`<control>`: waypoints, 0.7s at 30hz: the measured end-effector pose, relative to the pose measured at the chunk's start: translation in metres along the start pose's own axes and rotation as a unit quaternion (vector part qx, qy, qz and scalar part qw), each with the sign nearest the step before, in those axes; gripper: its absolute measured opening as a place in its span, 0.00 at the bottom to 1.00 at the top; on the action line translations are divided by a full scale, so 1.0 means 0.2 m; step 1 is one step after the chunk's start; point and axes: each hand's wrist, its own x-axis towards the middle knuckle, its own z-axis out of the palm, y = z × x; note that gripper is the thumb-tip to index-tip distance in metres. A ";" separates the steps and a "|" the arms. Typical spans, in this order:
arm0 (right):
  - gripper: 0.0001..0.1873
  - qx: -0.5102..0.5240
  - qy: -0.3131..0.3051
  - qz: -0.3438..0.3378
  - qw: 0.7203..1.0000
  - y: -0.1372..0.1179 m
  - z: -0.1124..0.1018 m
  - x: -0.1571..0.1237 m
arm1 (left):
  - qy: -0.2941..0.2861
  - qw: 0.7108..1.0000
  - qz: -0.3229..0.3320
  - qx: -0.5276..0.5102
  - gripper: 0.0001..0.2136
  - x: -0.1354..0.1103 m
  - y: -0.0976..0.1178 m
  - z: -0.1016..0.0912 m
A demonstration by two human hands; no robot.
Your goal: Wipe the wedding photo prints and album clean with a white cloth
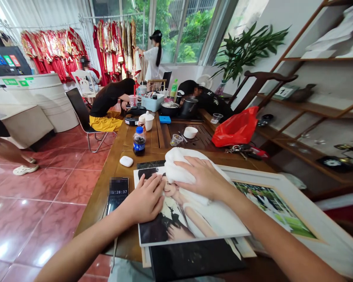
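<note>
A large wedding photo panel lies flat on the wooden table in front of me, on top of a black board and other flat pieces. My left hand rests on the panel's left part, palm down, fingers stretched out. Under my right hand is a bunched white cloth, which the fingers grip and press on the panel's upper right area. The cloth hides part of the picture. Right of the panel, partly beneath it, is a white-bordered framed photo; my right forearm crosses over it.
A phone showing a timer and a white earbud case lie left. Beyond are a dark drink bottle, a white bowl and a red plastic bag. Two people lean on the table's far part; shelves stand right.
</note>
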 end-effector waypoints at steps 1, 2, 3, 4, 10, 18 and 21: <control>0.36 0.001 -0.001 -0.006 1.000 0.00 0.00 0.00 | 0.002 1.000 0.000 0.001 0.23 0.00 0.00 0.00; 0.36 0.002 -0.001 -0.014 1.000 -0.01 0.00 0.00 | 0.004 1.000 -0.001 0.002 0.23 0.00 0.00 0.00; 0.36 0.003 0.000 -0.023 1.000 -0.01 0.01 -0.01 | 0.004 1.000 -0.002 0.002 0.23 0.00 0.00 0.00; 0.35 0.003 0.001 -0.030 1.000 -0.01 0.01 -0.03 | 0.004 1.000 -0.004 0.003 0.23 0.00 0.01 0.00; 0.32 -0.014 0.025 -0.076 0.997 -0.08 0.01 -0.25 | 0.000 1.000 -0.011 -0.001 0.23 0.00 0.02 -0.01; 0.36 -0.025 0.081 -0.135 0.987 -0.18 0.01 -0.55 | -0.003 1.000 -0.009 0.011 0.22 -0.01 0.02 -0.01; 0.37 -0.029 0.090 -0.149 0.984 -0.21 0.01 -0.59 | -0.008 1.000 -0.010 0.014 0.23 -0.01 0.02 -0.01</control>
